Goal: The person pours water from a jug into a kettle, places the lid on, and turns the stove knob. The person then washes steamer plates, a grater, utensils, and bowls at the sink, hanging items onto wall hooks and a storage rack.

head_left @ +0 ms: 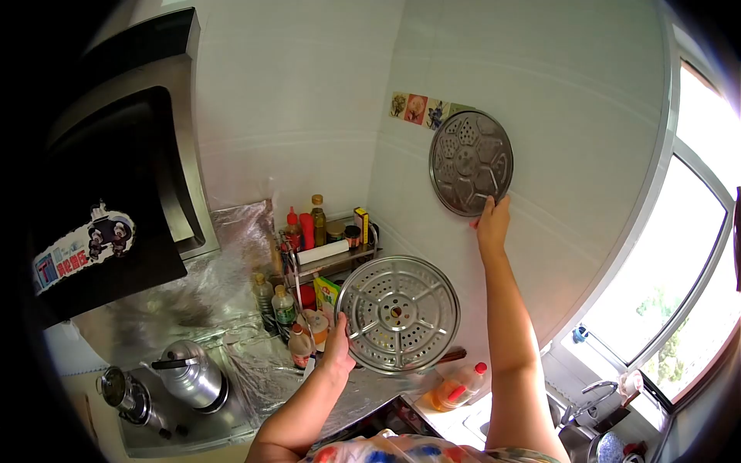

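My left hand (339, 349) is closed on the left rim of a round metal steamer rack (377, 339), which has rings of holes and a hole at its centre. Higher up, my right hand (492, 224) grips the lower edge of a second, darker steamer rack (465, 160) with flower-like groups of holes. That one is raised against or close to the wall and overlaps the end of a strip of picture stickers (417, 109). Whether it touches the wall, I cannot tell.
A corner shelf (340, 261) holds bottles, jars and a white roll. Several bottles (284, 305) stand beside it on the foil-covered counter. At left are a kettle (190, 374) on the stove and a range hood (116, 177). An oil jug (458, 388), faucet (594, 387) and window (656, 255) are at right.
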`<state>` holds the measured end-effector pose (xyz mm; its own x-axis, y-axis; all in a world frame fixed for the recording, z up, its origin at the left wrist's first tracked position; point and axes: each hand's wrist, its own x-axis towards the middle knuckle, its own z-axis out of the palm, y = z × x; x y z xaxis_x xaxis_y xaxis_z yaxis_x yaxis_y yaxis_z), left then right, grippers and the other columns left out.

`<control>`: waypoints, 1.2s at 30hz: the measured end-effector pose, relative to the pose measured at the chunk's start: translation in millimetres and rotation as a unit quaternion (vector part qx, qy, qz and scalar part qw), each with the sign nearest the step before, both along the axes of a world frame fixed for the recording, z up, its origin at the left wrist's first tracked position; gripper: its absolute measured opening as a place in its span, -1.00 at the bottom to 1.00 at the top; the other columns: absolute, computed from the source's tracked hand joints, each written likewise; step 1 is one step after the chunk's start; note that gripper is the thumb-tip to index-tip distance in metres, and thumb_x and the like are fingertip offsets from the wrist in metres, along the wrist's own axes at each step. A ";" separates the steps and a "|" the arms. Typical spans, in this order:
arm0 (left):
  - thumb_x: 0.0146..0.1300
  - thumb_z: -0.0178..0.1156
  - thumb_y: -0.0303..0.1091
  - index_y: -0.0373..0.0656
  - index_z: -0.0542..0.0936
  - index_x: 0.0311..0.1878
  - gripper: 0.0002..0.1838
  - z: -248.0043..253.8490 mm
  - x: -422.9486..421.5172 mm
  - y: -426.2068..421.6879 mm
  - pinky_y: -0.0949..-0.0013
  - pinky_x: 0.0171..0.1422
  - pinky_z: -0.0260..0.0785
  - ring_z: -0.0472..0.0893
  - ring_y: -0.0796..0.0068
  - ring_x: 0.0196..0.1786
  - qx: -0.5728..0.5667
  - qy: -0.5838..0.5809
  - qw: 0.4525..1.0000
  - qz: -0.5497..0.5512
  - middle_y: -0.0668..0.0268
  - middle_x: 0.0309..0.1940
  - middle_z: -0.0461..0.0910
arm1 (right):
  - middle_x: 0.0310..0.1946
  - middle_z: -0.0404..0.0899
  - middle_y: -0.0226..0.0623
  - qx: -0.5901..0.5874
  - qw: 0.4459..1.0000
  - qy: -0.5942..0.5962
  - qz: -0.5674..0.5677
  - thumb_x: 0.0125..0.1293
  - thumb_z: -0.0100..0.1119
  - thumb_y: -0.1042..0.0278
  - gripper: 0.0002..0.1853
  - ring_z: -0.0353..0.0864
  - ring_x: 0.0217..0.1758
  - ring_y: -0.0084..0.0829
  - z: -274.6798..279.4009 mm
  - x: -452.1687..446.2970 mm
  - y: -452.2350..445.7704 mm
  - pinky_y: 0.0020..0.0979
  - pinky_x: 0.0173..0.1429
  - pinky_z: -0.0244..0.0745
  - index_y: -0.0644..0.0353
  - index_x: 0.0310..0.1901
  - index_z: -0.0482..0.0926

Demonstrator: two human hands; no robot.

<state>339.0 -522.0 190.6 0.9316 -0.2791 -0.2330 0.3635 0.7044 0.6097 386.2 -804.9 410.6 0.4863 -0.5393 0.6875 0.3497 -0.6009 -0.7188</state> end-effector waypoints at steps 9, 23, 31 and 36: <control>0.37 -0.15 -0.02 -0.09 0.46 0.01 -0.61 -1.8 3.8 1.7 0.19 0.00 0.39 0.54 0.46 -0.14 -0.025 0.001 0.999 -0.029 0.38 -0.18 0.57 | -0.57 0.46 -0.12 0.042 0.998 -0.015 -0.040 0.37 -0.19 0.36 -0.76 0.46 -0.75 -0.36 -3.9 -5.3 9.5 -0.40 -0.63 0.35 0.37 -0.08 0.22; 0.35 -0.21 0.09 -0.02 0.49 -0.03 -0.55 5.5 -4.6 7.2 0.27 -0.04 0.40 0.56 0.46 -0.18 -0.039 -0.003 0.998 -0.042 0.40 -0.19 0.59 | -0.28 0.54 -0.18 0.180 0.950 0.142 0.211 0.29 -0.01 0.09 -0.65 0.58 -0.37 -0.39 -84.3 -28.8 -17.6 -0.42 -0.37 0.46 0.21 -0.09 0.32; 0.37 -0.23 0.04 -0.05 0.42 -0.03 -0.59 -7.5 10.5 -24.1 0.29 -0.05 0.44 0.55 0.48 -0.17 -0.065 -0.015 0.998 -0.013 0.38 -0.18 0.55 | -0.26 0.56 -0.25 0.207 0.919 0.277 0.191 0.26 0.07 0.09 -0.55 0.51 -0.28 -0.46 -131.6 -118.2 44.0 -0.40 -0.13 0.41 0.36 -0.04 0.44; 0.37 -0.25 0.05 -0.05 0.39 0.00 -0.58 -26.4 23.4 -47.1 0.32 -0.02 0.41 0.52 0.48 -0.12 -0.103 -0.023 0.993 -0.051 0.37 -0.12 0.52 | -0.34 0.55 -0.36 0.238 0.941 0.142 0.194 0.25 0.09 0.24 -0.68 0.43 -0.29 -0.57 -125.9 -132.4 50.2 -0.50 -0.14 0.35 0.39 -0.15 0.51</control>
<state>362.4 -569.2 164.2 0.9040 -0.4108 -0.1187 0.4152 0.7768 0.4734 253.8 -754.6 284.7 0.8371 -0.4980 0.2263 0.2303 -0.0544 -0.9716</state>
